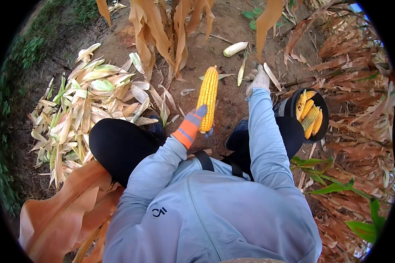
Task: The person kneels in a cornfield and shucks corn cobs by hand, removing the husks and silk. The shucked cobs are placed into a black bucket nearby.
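A husked yellow ear of corn (208,97) stands out over the soil between the knees, gripped near its lower end by my left hand (194,121) in an orange and grey glove. Stretched forward, my right hand (259,79) wears a pale glove and is low over the ground; its fingers are partly hidden, and whether it grips anything does not show. Right beside it lies a strip of dry husk (272,77). An ear still in its pale husk (235,49) rests on the soil ahead of that hand.
At the right knee stands a black bucket (323,131) holding several husked ears (311,115). A heap of stripped husks (95,88) spreads at the left. Dry corn stalks (172,29) rise in front, with more dry plants (352,115) along the right. A large dry leaf (62,210) is at lower left.
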`<state>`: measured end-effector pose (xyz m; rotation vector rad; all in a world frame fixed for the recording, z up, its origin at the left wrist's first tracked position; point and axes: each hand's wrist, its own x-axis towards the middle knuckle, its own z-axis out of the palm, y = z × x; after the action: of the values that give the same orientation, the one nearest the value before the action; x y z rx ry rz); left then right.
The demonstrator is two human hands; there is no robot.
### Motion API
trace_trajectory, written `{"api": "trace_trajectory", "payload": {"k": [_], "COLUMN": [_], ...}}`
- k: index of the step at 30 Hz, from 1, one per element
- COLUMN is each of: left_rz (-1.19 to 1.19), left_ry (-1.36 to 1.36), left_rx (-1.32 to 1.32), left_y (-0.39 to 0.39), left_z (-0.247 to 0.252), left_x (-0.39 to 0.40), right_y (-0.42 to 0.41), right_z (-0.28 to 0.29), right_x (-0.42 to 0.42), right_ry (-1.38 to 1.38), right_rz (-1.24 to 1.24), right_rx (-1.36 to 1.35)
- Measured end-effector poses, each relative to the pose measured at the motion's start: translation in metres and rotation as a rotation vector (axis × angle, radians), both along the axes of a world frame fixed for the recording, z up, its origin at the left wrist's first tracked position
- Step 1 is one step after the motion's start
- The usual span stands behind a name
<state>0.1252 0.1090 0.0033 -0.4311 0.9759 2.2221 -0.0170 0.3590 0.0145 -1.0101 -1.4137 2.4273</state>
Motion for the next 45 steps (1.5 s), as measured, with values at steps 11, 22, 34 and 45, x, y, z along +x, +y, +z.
{"api": "trace_trajectory", "payload": {"k": [11,22,34,45], "left_rz": [0.308,0.034,-0.064,-0.16], "left_ry": [0.031,0.59,0.193,0.09], "left_rx": [-0.323,-0.534,-0.48,-0.501], "left_y": [0.004,0.02,0.016,0.023], "left_z": [-0.067,-0.004,-0.016,-0.015], "left_x": [-0.029,-0.022,-0.036,-0.031], "right_y": [-0.13,-0.079,0.168,0.3], "right_z": [0.002,0.042,0.1,0.069], "right_x": [0.085,0.044,0.02,0.055], "right_ry": [-0.039,0.003,-0.268,-1.021], "right_rz": [1.054,0.698,0.403,0.333], "right_rx": [0.253,-0.242,1.032,1.726]}}
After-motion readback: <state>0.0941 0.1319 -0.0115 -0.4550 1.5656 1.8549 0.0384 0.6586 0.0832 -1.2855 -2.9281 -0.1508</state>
